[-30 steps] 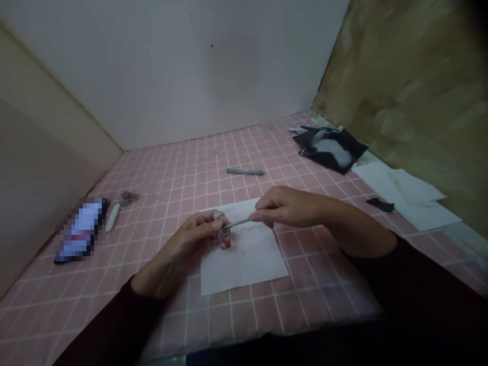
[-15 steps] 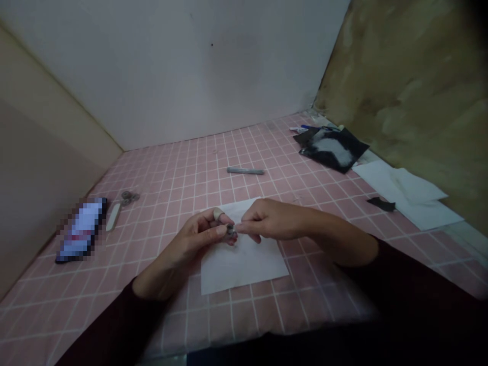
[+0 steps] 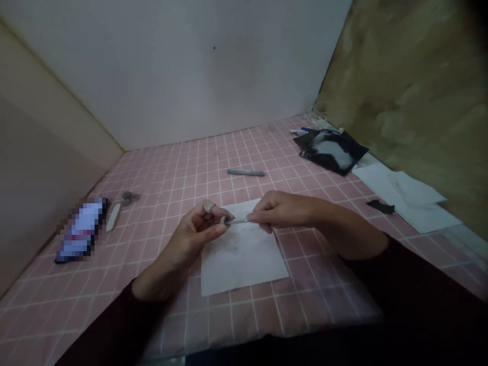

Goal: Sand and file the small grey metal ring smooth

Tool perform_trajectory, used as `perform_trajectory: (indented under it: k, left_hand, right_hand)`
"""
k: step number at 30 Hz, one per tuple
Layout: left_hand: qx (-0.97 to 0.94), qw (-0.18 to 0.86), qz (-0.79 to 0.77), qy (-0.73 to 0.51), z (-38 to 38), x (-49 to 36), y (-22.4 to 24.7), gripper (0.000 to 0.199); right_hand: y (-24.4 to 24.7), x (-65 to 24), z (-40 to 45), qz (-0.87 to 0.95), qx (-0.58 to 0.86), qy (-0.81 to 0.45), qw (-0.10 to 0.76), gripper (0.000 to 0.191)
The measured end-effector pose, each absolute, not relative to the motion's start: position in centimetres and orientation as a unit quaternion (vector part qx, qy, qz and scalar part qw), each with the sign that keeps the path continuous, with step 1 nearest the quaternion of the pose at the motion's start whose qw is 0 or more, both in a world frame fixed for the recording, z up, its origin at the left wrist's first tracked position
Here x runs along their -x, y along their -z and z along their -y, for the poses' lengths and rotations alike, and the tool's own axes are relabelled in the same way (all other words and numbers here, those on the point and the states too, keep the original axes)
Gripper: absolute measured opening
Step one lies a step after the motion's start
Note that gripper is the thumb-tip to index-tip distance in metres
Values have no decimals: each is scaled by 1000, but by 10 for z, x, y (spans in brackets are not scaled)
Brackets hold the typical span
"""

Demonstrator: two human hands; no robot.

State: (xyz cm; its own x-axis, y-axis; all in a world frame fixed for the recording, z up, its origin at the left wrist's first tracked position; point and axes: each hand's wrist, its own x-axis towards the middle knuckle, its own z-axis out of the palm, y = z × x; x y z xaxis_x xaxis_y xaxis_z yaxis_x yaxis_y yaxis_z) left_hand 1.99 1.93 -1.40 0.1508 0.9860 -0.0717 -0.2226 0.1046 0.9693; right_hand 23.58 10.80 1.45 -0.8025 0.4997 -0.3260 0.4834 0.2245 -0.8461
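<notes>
Pinched between the thumb and fingers of my left hand (image 3: pixel 200 227) is a small grey-brown round piece (image 3: pixel 224 221), too small to make out fully. A pale wrap or band circles one of that hand's fingers. My right hand (image 3: pixel 272 211) is closed on a thin light-coloured stick (image 3: pixel 240 221), which points left and reaches the small round piece. Whether its tip is inside or against the piece I cannot tell. Both hands are above a white paper sheet (image 3: pixel 244 264), which has faint grey smudges near the left hand.
A grey rod (image 3: pixel 246 173) lies beyond the paper. On the left are a blurred-out phone-like object (image 3: pixel 82 229), a white flat strip (image 3: pixel 113 217) and several small grey-brown rings (image 3: pixel 130 196). At right lie a black sheet with white powder (image 3: pixel 335 150), white papers (image 3: pixel 415 203) and a dark scrap (image 3: pixel 380 206).
My right hand has drawn slightly right and up from my left hand, and the thin stick now shows between them. My left hand has turned a little, its fingers shifting leftward and up.
</notes>
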Motion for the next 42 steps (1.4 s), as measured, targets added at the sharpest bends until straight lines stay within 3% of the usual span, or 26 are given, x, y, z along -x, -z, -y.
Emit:
perform_trajectory:
  k: [7, 14, 21, 42]
  left_hand:
    - [-466, 578, -430, -514, -22, -18, 15, 20]
    - [-439, 617, -436, -486, -20, -21, 12, 19]
    - [-427, 623, -439, -487, -21, -20, 10, 20]
    - [-378, 699, -419, -440, -25, -19, 16, 14]
  right_hand:
    - [-17, -236, -107, 788, 316, -528, 9, 44]
    - [-18, -235, -105, 845, 299, -439, 61, 42]
    - [-20, -236, -104, 851, 295, -428, 77, 41]
    - [-23, -236, -100, 880, 278, -379, 65, 39]
